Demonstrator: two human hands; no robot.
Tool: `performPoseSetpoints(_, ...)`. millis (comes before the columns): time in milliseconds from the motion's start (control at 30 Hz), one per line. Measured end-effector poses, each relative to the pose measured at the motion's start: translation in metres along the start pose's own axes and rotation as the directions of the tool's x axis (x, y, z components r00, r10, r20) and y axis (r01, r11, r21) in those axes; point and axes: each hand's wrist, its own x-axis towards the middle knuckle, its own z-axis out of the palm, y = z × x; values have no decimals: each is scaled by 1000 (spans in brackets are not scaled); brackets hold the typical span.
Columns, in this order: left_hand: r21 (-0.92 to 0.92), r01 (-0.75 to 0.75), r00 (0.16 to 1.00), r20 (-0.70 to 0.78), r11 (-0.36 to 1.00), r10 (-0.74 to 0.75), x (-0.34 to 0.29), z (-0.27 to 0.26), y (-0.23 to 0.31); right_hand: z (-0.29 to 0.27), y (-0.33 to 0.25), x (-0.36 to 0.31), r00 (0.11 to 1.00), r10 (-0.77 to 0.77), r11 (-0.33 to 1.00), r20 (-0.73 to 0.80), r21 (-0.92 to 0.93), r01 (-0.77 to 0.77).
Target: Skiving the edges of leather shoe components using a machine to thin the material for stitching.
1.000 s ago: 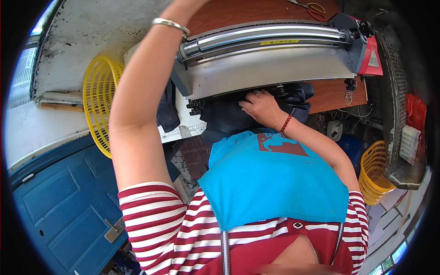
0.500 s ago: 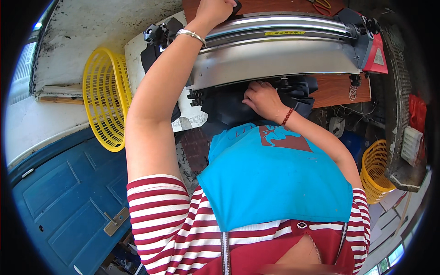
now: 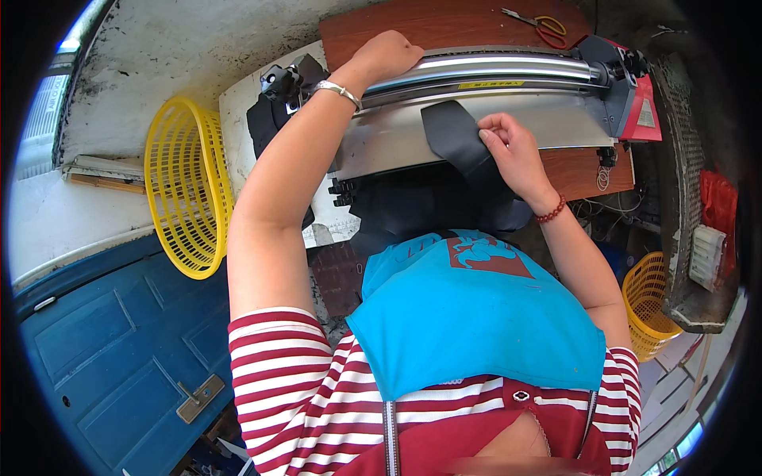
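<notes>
At left I see a yellow oval plastic basket (image 3: 173, 178). Then the left hand (image 3: 387, 57) is at the long silver metal roller (image 3: 492, 70), fingers curled; I cannot tell if they hold something. Over the smooth grey metal plate (image 3: 381, 143) is a flat black flexible sheet (image 3: 454, 131), its edge pinched between thumb and bent fingers of the right hand (image 3: 514, 152).

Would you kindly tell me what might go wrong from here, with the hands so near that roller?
The left hand is right beside the metal roller, so it might get pinched if the roller turns. The silvery bangle on that arm is near the roller's left end and might knock or catch there. The right hand pinches the black piece only at its right edge, so the piece might twist or crease.
</notes>
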Motion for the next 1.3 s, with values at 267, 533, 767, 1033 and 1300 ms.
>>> performPoseSetpoints(267, -84, 84, 986, 150, 993, -71, 21, 5, 13, -1, -12, 39, 993, -88, 935, -76, -350, 56)
performPoseSetpoints(533, -430, 249, 963, 14, 868, -269, 40, -31, 16, 12, -13, -19, 767, -596, 566, 238, -552, 612)
performPoseSetpoints(767, -689, 92, 978, -75, 718, -197, 38, -110, 19, 74, 63, -32, 815, -359, 530, 456, -619, 580)
performPoseSetpoints(1033, -566, -149, 897, -423, 811, -131, -12, -174, 43, 74, 72, -25, 648, -512, 293, 564, -595, 749)
performPoseSetpoints(1300, -172, -389, 638, -759, 905, 130, -30, -171, 65, 76, 67, -30, 723, -473, 408, 503, -602, 686)
